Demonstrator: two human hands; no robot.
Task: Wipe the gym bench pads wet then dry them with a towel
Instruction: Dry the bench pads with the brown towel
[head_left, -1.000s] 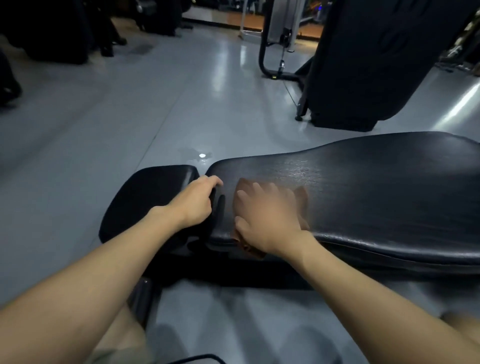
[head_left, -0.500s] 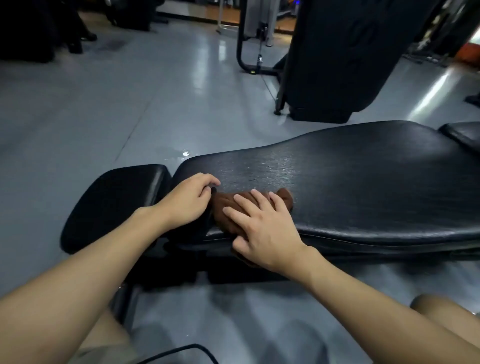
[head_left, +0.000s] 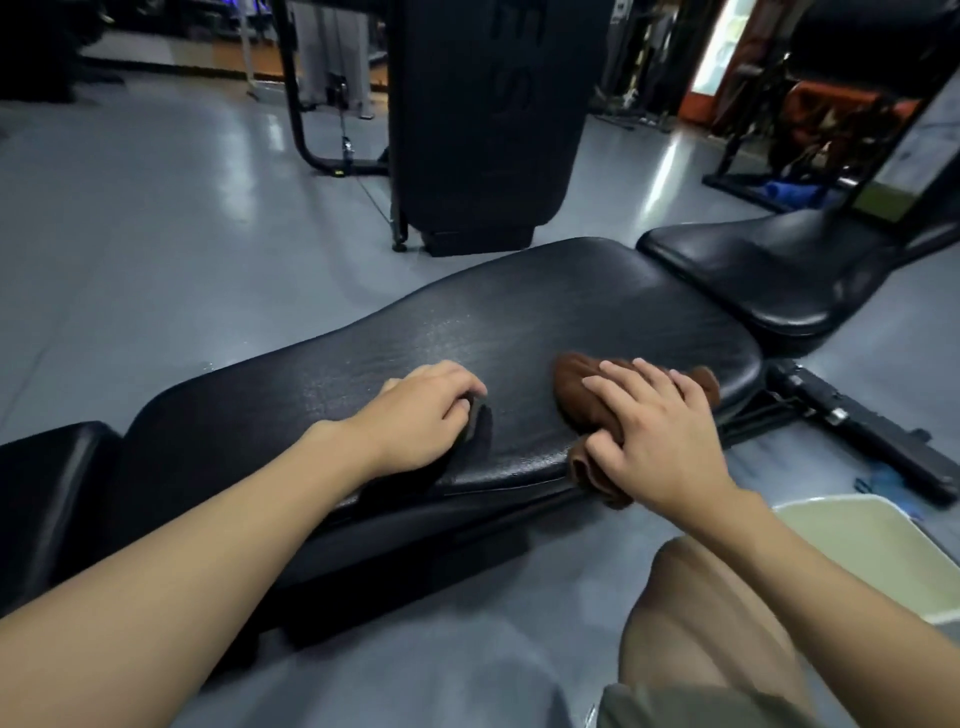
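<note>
**A:** Surroundings?
**B:** A seat pad (head_left: 779, 270) lies just beyond the long pad (head_left: 519, 322). A pale tub (head_left: 883, 545) sits beside the knee (head_left: 701, 623), and a black machine (head_left: 483, 130) stands behind.
**A:** Changes?
**B:** The brown towel (head_left: 576, 374) has moved from the pad's left end toward the seat. The right hand (head_left: 660, 441) presses it, fingers spread. The left hand (head_left: 421, 415) rests curled on the pad; I cannot tell whether it holds anything.
**A:** Surface?
**B:** Streaked sheen on the pad, glossy grey floor (head_left: 156, 234).

left hand (head_left: 421, 415) knuckles up, fingers curled under, right hand (head_left: 660, 431) palm down, fingers straight and spread, both bare forearms extended forward
</note>
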